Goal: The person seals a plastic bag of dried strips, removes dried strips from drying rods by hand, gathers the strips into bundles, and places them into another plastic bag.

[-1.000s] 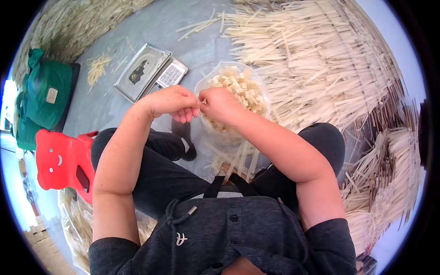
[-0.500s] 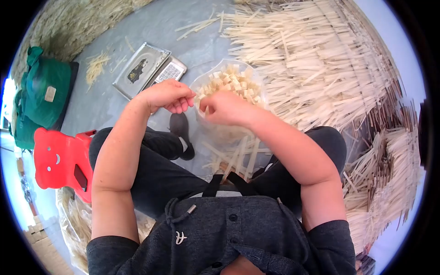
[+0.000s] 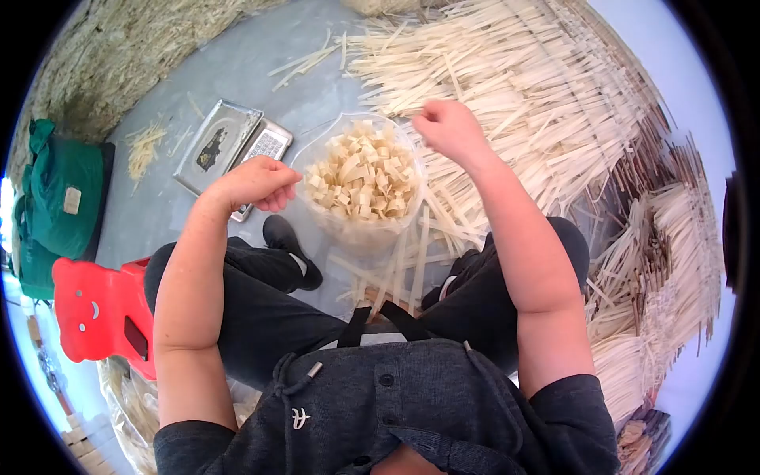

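Observation:
My left hand [image 3: 261, 182] is closed just left of a clear plastic bag [image 3: 348, 229] full of small folded pale pieces [image 3: 368, 174]. Its thumb and fingers are pressed together, and whatever they hold is too small to make out. Over the near edge of a large spread of pale flat strips [image 3: 507, 87], to the upper right of the bag, my right hand [image 3: 447, 131] is curled closed. Its fingertips are partly hidden, and I cannot tell what is between them.
A metal-topped scale [image 3: 218, 146] lies on the grey floor beyond my left hand. Green bags [image 3: 67, 186] and a red stool [image 3: 99, 309] with a dark phone are at the left. Loose strips [image 3: 388, 269] lie between my feet, and strip bundles [image 3: 657, 269] are at the right.
My right hand has moved from over the bag to the upper right, above the strips, uncovering the folded pieces. My left hand stays closed beside the bag. The view has shifted slightly.

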`<move>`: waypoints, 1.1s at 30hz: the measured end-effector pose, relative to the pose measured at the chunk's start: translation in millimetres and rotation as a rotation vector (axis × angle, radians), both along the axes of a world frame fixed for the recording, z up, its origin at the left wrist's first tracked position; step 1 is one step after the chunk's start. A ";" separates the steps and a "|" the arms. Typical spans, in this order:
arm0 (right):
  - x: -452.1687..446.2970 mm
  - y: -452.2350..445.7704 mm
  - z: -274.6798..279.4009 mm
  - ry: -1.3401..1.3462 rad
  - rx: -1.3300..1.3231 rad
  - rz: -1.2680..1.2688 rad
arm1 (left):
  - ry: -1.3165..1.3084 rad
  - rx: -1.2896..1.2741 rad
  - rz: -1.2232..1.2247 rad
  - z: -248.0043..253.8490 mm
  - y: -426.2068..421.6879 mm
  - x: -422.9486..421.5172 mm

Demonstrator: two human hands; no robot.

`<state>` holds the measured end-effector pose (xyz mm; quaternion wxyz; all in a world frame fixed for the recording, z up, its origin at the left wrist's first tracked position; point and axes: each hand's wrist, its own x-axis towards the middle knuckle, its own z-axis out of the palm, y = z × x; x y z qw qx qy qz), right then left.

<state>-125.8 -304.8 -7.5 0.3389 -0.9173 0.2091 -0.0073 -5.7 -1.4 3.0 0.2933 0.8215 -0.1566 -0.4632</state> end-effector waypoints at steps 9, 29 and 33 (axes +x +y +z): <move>-40.0 -12.8 -70.2 0.269 0.449 -0.086 | -0.174 0.074 -0.095 -8.4 -11.6 2.3; -35.7 -41.1 -102.1 0.244 0.980 -0.317 | -0.227 0.172 -0.161 -18.5 -31.3 -3.9; -38.9 -29.0 -99.5 0.273 0.898 -0.188 | -0.262 0.202 -0.194 -18.3 -33.2 -2.6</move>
